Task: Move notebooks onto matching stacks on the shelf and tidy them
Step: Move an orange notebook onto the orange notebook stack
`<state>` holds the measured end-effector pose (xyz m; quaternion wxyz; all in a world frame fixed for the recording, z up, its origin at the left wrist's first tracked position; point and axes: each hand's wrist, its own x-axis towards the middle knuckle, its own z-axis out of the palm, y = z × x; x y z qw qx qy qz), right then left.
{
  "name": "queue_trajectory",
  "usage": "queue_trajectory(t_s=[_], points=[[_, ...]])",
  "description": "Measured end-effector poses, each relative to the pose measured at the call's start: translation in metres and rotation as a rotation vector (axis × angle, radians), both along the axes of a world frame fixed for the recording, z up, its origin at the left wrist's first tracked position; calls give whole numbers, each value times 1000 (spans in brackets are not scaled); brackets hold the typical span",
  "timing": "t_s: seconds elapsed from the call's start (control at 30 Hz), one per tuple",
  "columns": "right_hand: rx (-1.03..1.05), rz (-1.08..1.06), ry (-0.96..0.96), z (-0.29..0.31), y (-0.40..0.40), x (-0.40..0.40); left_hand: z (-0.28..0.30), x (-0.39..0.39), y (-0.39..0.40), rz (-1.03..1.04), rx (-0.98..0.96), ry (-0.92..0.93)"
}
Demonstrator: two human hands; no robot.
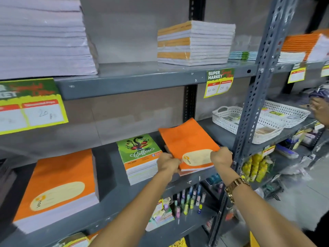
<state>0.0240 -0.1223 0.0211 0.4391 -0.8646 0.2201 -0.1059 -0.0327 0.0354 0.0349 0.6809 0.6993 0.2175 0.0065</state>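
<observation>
Both hands reach in from the bottom of the frame to the middle shelf (114,189), a grey metal board that runs across the centre of the picture. The left hand (167,164) grips the near left corner of a small bundle of orange notebooks (188,145), its fingers closed around the edge, and the right hand (221,156) clamps the near right corner the same way, fingers curled shut on the bundle. A gold watch (235,187) sits on the right wrist. The bundle lies right of centre, its far end tilted up above the board and its near edge resting on a thin layer of similar books; whether it touches the shelf itself cannot be told. Just beside it on the left stands a stack of green notebooks (140,157) with "Coffee" on the cover, close to the left hand. Well apart, at lower left of the frame, sits a tall orange stack (58,188) with a matching cream label patch. On the upper shelf rest a pile of white-edged books (195,43) at centre and a larger pale pile (42,36) at upper left. A price tag (219,82) hangs from the upper shelf's front edge, and white plastic baskets (249,125) sit at right of the middle shelf.
</observation>
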Motion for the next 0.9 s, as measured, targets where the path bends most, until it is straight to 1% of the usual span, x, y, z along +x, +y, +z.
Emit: queue_trajectory(t_s=[0.17,0.3,0.4,0.47,0.53,0.7,0.8,0.9], points=[[87,57,-84,23,35,-18,23,-16,35,69,23,-90],[151,120,-105,29,73,-35,29,-38,74,135,73,-89],[157,189,-96,35,110,-53,29,-61,109,227,157,-68],[145,238,-86,33,134,-61,27,-74,133,252,199,-50],[164,302,-87,31,161,-67,23,-86,159,297,199,-32],[229,456,-1,33,222,-93,20,-119,220,413,250,22],[333,532,29,23,257,-101,19,-142,248,454,345,30],[437,595,83,16,284,-112,12,-163,269,486,481,26]])
